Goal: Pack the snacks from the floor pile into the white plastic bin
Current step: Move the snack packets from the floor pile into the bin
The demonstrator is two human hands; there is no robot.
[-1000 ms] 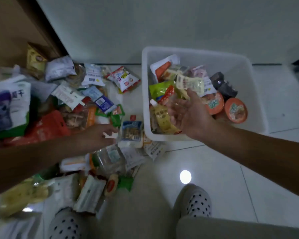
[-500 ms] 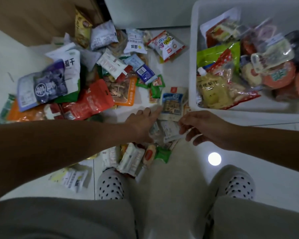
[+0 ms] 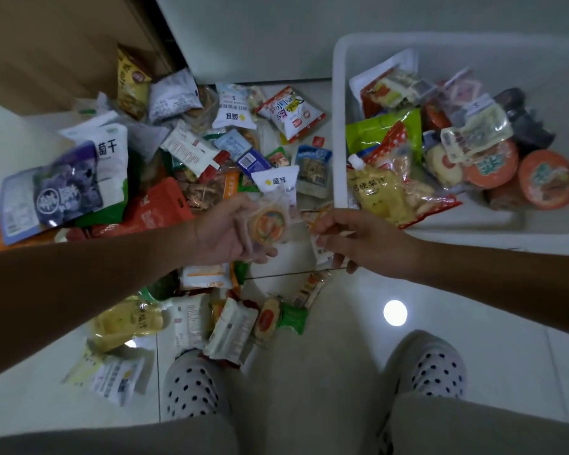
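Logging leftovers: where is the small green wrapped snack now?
Head view, lower centre: the small green wrapped snack lies on the floor, beside a yellow oval packet, outside the white plastic bin.

One head-worn wide-angle view looks steeply down at the floor [image 3: 506, 323]: feet [image 3: 191, 389] near, snack pile [image 3: 184, 152] far left, white bin [image 3: 339, 126] far right.

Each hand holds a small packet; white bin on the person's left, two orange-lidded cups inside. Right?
No: the head view shows the white bin on the person's right, not left. The rest holds: the left hand holds a clear packet, the right hand pinches a small packet, and two orange-lidded cups sit inside.
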